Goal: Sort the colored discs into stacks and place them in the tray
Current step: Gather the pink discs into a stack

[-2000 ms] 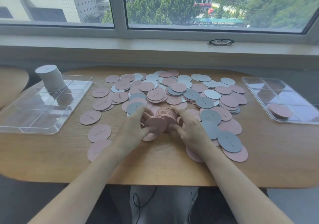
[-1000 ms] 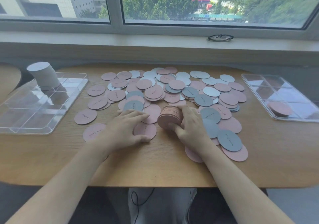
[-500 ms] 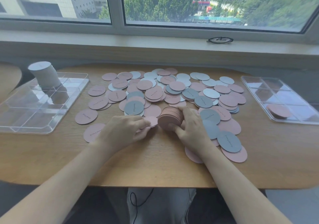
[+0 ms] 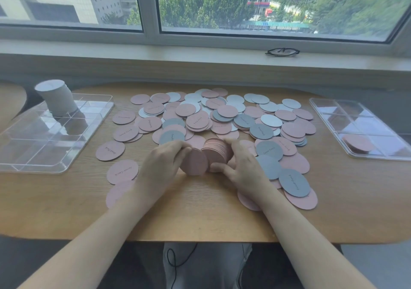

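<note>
My left hand [image 4: 163, 164] pinches a single round pink card disc [image 4: 194, 161], holding it on edge with its flat face toward me, right against the near end of a stack of pink discs [image 4: 217, 153] that lies on its side on the wooden surface [image 4: 200, 217]. My right hand [image 4: 243, 166] is curled around that stack from the right, thumb low at the front and fingers over the top, gripping it.

Behind and beside my hands lies the loose spread of round discs [image 4: 222, 115] in pink, grey and white, many overlapping, some with dark handwriting on them. A few pink ones sit apart at the left near my left forearm, and a large grey disc [image 4: 294, 183] rests on pink ones just right of my right wrist.

On the left of the surface stands a clear plastic compartment tray [image 4: 29, 155]; a tall stack of white discs [image 4: 55, 97] stands in one of its far compartments, leaning slightly. On the right is a second clear compartment tray [image 4: 329, 110] with a low stack of pink discs [image 4: 358, 143] in one near compartment.

A pair of dark-framed glasses [image 4: 282, 52] lies on the windowsill [image 4: 133, 55] beyond the surface.
</note>
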Tool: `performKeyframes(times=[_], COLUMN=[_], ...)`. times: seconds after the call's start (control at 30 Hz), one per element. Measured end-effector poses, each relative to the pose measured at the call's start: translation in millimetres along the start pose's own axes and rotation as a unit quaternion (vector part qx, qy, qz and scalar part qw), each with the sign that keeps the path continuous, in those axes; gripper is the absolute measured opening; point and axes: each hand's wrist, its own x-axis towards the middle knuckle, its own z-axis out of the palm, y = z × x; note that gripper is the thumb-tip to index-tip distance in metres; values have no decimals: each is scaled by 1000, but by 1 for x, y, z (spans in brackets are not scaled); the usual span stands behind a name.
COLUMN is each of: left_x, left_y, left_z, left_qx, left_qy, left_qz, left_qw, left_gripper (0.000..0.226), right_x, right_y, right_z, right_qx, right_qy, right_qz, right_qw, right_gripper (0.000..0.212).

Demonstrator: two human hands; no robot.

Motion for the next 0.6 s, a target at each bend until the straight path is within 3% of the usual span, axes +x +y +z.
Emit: performKeyframes(times=[0.27,0.37,0.47,0.6], left_x=[-2,-5,-9,-13], left_y=[25,25,21,24], left_z=[19,22,26,29], left_qx=[-61,-50,65,127], left_qy=[4,-37,-86,-110], left_qz=[-96,-74,-23,16], left_qw=[993,995,994,986], left_gripper=[13,39,68,70], right_x=[0,-1,-1,-2], right_y=[4,4,3,3], right_z=[10,10,10,11], right_qx=[-81,-91,-103,-119], right_qy=[-22,-28,-35,-41], right_qz=[-59,-56,-69,-86], right_qw=[995,994,992,988], right_gripper=[79,77,74,73])
